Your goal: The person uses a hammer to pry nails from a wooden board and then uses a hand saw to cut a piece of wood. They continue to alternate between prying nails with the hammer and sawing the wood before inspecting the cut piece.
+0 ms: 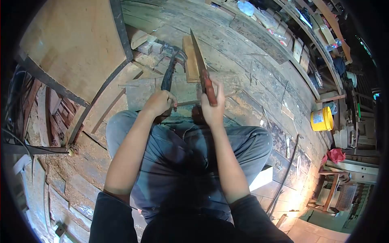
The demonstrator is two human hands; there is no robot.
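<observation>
My right hand [213,101] is closed round the contoured reddish-brown wooden handle of a long-bladed knife [197,50]. Its dark, narrow blade points away from me, edge-on, beside a small wooden block [189,58]. The fingers of my left hand [158,103] are curled at the near end of a hammer [168,73] with a black grip. The hammer's metal head lies among wood offcuts to the left of the block. Under the block's near end is a flat plank [184,87], just beyond my crossed legs.
A large wooden panel [77,44] with dark edging stands on my left. Offcuts and sawdust [87,166] cover the boards near it. At right are a yellow bucket [322,119], a long thin rod [285,174] and a cluttered low shelf [308,44].
</observation>
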